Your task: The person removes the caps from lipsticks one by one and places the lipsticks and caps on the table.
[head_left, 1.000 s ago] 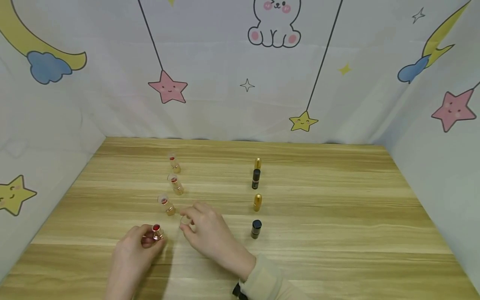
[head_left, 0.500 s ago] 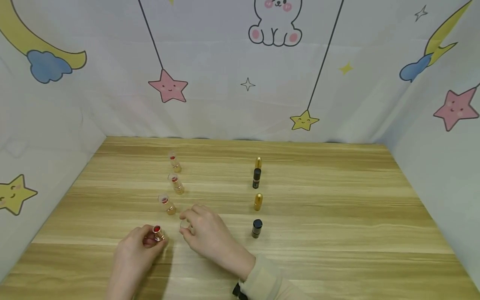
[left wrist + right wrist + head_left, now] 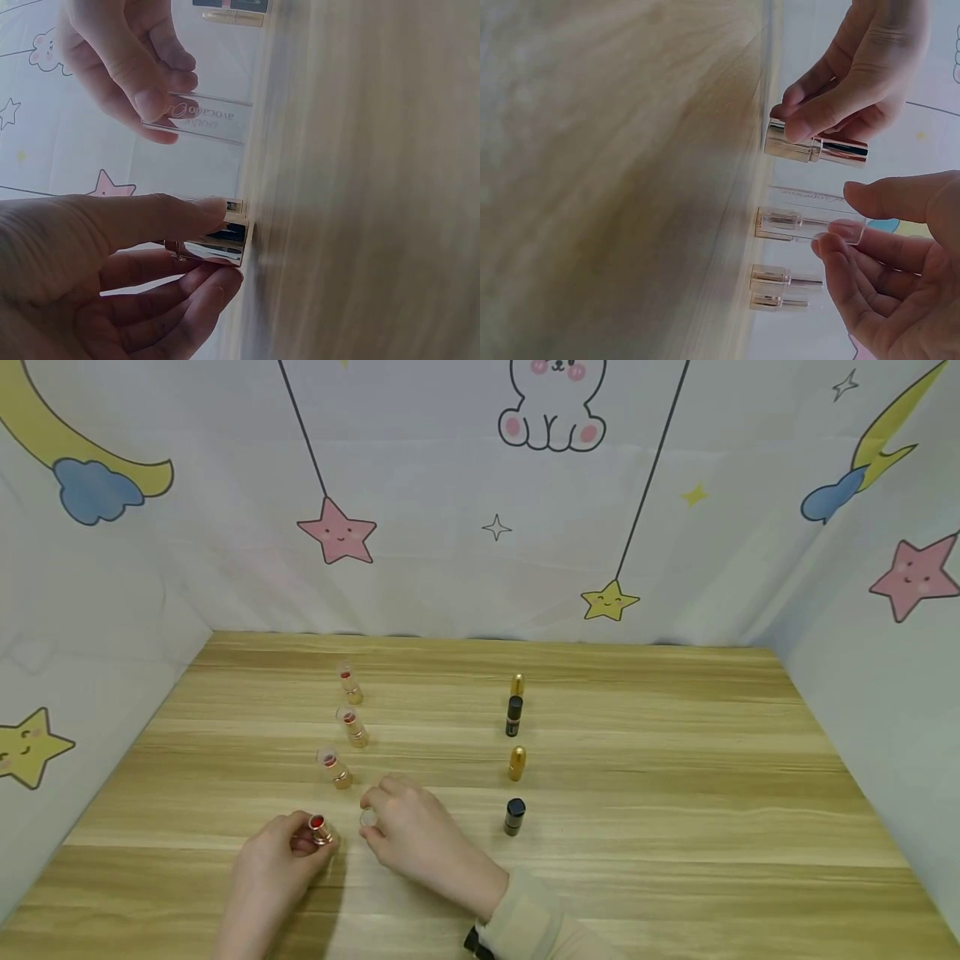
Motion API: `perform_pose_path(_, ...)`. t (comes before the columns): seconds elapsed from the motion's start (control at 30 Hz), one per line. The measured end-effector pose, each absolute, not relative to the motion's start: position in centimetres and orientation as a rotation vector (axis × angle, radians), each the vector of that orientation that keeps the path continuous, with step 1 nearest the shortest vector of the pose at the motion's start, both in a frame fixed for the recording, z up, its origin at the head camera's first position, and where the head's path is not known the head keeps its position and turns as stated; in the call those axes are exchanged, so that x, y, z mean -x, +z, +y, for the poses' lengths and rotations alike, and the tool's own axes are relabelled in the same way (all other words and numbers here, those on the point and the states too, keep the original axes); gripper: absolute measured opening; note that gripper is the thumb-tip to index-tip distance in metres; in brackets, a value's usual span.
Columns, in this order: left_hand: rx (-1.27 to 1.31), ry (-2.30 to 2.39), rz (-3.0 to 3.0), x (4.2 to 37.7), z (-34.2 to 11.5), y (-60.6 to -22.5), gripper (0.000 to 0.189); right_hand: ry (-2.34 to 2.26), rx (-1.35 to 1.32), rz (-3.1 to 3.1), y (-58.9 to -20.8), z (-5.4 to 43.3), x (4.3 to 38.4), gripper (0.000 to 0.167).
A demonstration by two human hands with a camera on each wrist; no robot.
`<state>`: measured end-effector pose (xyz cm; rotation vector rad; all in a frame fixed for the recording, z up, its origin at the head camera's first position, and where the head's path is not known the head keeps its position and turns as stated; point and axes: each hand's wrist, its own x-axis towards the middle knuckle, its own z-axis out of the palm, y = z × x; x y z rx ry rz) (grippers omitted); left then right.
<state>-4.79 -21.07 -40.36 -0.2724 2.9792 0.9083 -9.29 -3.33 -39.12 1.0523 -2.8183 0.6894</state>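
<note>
In the head view my left hand (image 3: 270, 864) grips an uncapped lipstick (image 3: 321, 832) by its gold base, red tip upward. The left wrist view shows the base's shiny gold side (image 3: 217, 246) pinched between thumb and fingers, low over the table. To its right, my right hand (image 3: 420, 831) pinches a clear cap (image 3: 367, 818) by its upper end. Lettering shows on the cap (image 3: 214, 120) in the left wrist view. Cap and lipstick are apart. Nearest behind the hands stands a lipstick under a clear cap (image 3: 335, 772).
Two more clear-capped lipsticks, a middle one (image 3: 352, 728) and a far one (image 3: 350, 687), stand behind on the left. Right of centre runs a row with a black tube (image 3: 514, 817), gold tube (image 3: 517, 763), second black tube (image 3: 513, 717) and far gold tube (image 3: 518, 683).
My left hand has shifted slightly right with the lipstick. The right hand and its clear cap have come down a little toward the front. The standing lipsticks stay in place.
</note>
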Motion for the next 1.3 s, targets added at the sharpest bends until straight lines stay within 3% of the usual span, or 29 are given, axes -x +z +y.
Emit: perform_pose_path(1.3, 0.257, 0.874, 2.982, 4.80, -21.22, -40.45, 0.017, 0.579, -1.104, -2.845, -39.29, -3.55, 9.16, 0.020)
